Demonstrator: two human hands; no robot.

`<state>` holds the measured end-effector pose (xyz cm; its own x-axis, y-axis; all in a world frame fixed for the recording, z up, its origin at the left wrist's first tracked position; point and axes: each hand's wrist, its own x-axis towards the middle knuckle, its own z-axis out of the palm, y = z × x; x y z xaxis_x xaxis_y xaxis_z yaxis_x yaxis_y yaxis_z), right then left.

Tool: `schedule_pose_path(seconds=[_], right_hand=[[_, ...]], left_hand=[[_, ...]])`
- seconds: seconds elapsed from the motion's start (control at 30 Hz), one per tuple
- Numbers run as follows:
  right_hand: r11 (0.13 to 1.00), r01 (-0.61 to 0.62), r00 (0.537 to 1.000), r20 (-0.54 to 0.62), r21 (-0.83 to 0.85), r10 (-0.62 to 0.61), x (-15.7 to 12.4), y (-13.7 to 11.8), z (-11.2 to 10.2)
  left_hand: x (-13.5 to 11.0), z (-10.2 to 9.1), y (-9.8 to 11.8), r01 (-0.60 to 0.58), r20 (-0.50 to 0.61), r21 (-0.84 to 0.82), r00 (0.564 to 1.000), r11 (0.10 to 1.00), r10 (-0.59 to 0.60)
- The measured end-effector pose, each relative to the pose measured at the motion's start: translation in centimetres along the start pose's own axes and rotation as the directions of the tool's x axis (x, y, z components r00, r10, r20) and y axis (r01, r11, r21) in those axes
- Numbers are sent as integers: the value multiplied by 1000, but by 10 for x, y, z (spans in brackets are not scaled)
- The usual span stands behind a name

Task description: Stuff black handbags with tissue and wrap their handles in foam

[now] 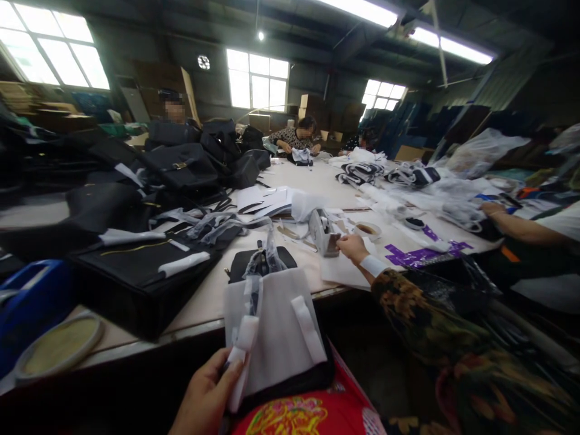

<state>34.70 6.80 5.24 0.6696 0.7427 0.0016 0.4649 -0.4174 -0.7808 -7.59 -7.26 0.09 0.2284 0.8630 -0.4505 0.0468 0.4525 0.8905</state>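
Note:
My left hand [206,389] is low in front of me, fingers closed on a white wrapped strap of a black bag [276,338]. The bag is covered in white wrapping paper and rests on my lap against the table edge. My right hand [352,246], in a dark flowered sleeve with a white cuff, reaches out over the table. Its fingers are closed on a grey tool [324,232] that looks like a tape dispenser, standing on a white sheet.
Black handbags [181,166] are piled along the left of the long table [212,296]. A blue crate [31,296] and a round dish [58,344] sit near left. Purple strips [417,255] and a small bowl [367,229] lie right. A co-worker's arm [516,225] rests at right; other people sit at the far end.

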Motion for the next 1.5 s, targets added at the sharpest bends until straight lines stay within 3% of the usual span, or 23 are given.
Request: schedule_pose_path(seconds=[0.13, 0.23, 0.27, 0.33, 0.43, 0.5, 0.53, 0.63, 0.77, 1.03, 1.23, 1.3, 1.5], right_hand=[[985, 97, 994, 59, -142, -89, -20, -6, -14], [966, 223, 964, 176, -131, -199, -71, -16, -8], [943, 328, 919, 251, -58, -304, -94, -22, -4], [889, 432, 771, 449, 151, -451, -147, -34, 5], [881, 341, 529, 708, 327, -468, -221, -47, 26], [884, 304, 470, 751, 356, -464, -253, -49, 43], [890, 292, 471, 757, 351, -453, -262, -48, 51], [916, 284, 534, 747, 284, -397, -272, -42, 69], [924, 327, 599, 712, 199, -366, -271, -38, 75], [952, 287, 662, 695, 111, -280, -275, -37, 79], [974, 228, 687, 709, -6, -157, -268, -36, 88], [977, 213, 678, 722, -11, -140, -265, -36, 89], [995, 54, 563, 821, 81, -97, -264, -35, 79]], left_hand=[[-7, 3, 1, -74, -1, 28, 997, 997, 74], [-10, 7, 1, -110, -15, 50, 994, 993, 111], [-10, 8, 1, -122, -19, 63, 992, 991, 123], [-10, 8, 1, -152, -23, 70, 988, 986, 154], [-12, 9, 0, -186, -21, 127, 981, 974, 190], [-14, 9, 0, -214, -12, 180, 976, 960, 219], [-14, 9, -1, -230, -9, 200, 971, 952, 237], [-14, 9, -3, -283, -18, 257, 955, 924, 297], [-11, 10, -9, -329, -35, 356, 931, 875, 364], [-9, 10, -15, -375, -47, 417, 901, 828, 431], [-10, 13, -15, -422, -57, 514, 852, 747, 520], [-10, 13, -16, -419, -56, 529, 851, 739, 522], [-7, 10, -17, -377, -70, 467, 886, 800, 458]])
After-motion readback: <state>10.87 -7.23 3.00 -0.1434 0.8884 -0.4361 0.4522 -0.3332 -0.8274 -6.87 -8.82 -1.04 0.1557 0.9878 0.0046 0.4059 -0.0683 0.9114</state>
